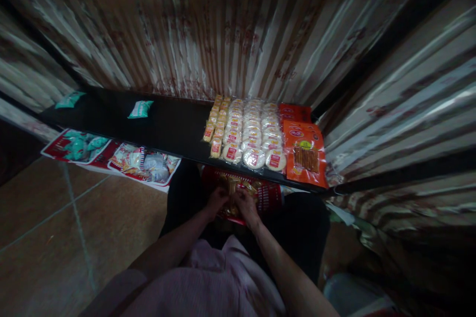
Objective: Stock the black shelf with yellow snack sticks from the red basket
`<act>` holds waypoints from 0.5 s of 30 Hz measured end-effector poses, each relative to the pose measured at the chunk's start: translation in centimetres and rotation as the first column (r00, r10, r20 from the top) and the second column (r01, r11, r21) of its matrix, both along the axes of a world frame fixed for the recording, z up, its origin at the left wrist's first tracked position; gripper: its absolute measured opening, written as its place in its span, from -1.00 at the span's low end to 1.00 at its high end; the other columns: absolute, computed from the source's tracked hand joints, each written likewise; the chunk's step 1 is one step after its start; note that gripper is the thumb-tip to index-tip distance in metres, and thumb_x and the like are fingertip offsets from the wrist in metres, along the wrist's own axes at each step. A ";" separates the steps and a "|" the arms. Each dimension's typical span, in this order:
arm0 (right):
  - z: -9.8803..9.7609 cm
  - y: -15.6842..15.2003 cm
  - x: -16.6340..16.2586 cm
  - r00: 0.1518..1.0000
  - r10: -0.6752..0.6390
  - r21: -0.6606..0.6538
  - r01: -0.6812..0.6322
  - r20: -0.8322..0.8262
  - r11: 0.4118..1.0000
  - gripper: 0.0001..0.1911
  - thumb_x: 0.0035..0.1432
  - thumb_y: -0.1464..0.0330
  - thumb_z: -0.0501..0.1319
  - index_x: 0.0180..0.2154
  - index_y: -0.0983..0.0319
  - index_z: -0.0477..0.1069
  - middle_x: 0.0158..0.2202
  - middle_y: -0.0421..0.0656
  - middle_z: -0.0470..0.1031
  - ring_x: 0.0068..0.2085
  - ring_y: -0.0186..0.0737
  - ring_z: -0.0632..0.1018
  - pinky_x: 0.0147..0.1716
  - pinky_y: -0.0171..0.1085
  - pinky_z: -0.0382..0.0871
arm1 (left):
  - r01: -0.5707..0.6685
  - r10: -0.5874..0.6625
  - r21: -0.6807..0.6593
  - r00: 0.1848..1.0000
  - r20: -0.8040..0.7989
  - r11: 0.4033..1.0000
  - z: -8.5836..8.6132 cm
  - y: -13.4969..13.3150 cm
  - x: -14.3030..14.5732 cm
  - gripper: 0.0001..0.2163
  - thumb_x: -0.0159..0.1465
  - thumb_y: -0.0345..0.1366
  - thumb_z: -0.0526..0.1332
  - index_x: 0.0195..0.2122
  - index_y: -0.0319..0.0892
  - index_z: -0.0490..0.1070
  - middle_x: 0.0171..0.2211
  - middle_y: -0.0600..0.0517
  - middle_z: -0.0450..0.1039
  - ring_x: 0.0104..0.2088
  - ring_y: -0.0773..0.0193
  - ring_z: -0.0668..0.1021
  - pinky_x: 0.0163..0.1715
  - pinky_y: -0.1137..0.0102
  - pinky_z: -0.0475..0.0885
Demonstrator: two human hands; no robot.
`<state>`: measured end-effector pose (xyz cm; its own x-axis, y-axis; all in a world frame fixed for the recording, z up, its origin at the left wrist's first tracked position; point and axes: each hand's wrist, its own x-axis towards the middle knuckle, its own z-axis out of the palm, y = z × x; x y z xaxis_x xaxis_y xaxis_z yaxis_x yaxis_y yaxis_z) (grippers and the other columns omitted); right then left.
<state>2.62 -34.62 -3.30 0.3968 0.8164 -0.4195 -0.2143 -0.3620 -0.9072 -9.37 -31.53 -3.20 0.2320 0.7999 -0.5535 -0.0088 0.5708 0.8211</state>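
Gripping: left hand [216, 201], right hand [245, 205] pinch red bag [267, 197]
Feel: likely light, crinkly, slippery; take its edges

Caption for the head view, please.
Under a shelf of crackers, left hand and right hand meet on a red bag.

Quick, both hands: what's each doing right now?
Left hand: fingers closed on the yellow packets in the red box.
Right hand: fingers closed on the same packets.
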 end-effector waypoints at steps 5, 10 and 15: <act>-0.1 0.2 -0.3 0.989 0.000 0.030 -0.005 0.149 1.000 -0.77 -0.26 0.25 0.34 -0.47 0.19 0.42 -0.56 -0.28 0.45 -0.50 -0.33 0.43 -0.46 -0.35 0.28 | 0.038 -0.011 0.193 0.990 -0.142 0.980 0.5 -0.2 0.1 -0.83 -0.01 -0.47 0.28 -0.40 -0.17 0.32 -0.41 0.09 0.42 -0.31 0.30 0.46 -0.22 0.44 0.33; 1.3 0.4 -0.5 0.966 0.060 0.058 -0.077 0.252 0.995 -0.82 -0.17 0.22 0.28 -0.59 0.17 0.37 -0.64 -0.31 0.34 -0.56 -0.35 0.34 -0.54 -0.36 0.19 | 0.102 -0.002 0.347 0.961 -0.277 0.932 1.0 -0.3 -0.1 -0.85 0.03 -0.49 0.23 -0.39 -0.16 0.32 -0.36 0.05 0.40 -0.28 0.27 0.45 -0.17 0.39 0.31; 2.9 0.6 -0.8 0.900 0.122 0.028 -0.147 0.419 0.989 -0.82 -0.13 0.20 0.26 -0.61 0.13 0.38 -0.64 -0.29 0.40 -0.54 -0.28 0.40 -0.52 -0.34 0.21 | 0.010 0.115 0.423 0.956 -0.269 0.906 2.0 -0.7 -0.5 -0.80 0.01 -0.57 0.16 -0.37 -0.15 0.33 -0.33 0.03 0.39 -0.24 0.25 0.46 -0.11 0.36 0.30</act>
<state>1.87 -33.98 -0.41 0.4097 0.8919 -0.1916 0.2327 -0.3053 -0.9234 -9.92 -32.22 -1.23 0.0685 0.9769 -0.2026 0.2373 0.1813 0.9544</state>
